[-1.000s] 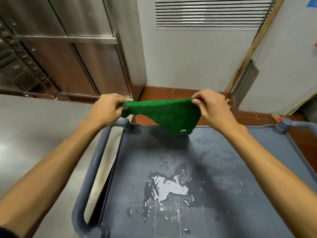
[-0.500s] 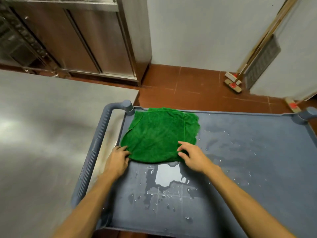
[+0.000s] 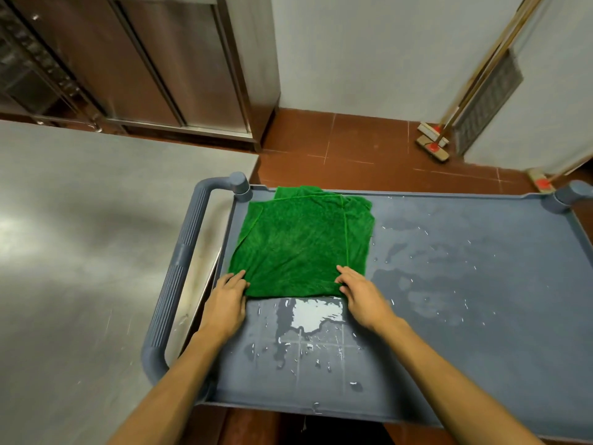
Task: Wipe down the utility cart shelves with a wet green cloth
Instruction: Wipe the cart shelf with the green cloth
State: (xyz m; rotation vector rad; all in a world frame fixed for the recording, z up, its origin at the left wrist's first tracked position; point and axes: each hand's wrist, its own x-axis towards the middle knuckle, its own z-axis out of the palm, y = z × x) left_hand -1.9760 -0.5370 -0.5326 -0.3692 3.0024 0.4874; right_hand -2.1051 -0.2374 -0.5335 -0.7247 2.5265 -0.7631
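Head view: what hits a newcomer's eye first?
A bright green terry cloth lies spread flat at the far left of the wet grey plastic cart shelf, with the left hand and right hand at its near corners. Just in front of it a shiny water puddle glares on the shelf.

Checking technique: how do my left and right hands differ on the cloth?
The left hand touches the green cloth's near left corner, beside the cart handle; the right hand touches its near right corner. The right hand's fingertips overlap the cloth; the left hand's barely reach it. Both keep fingers fairly straight.
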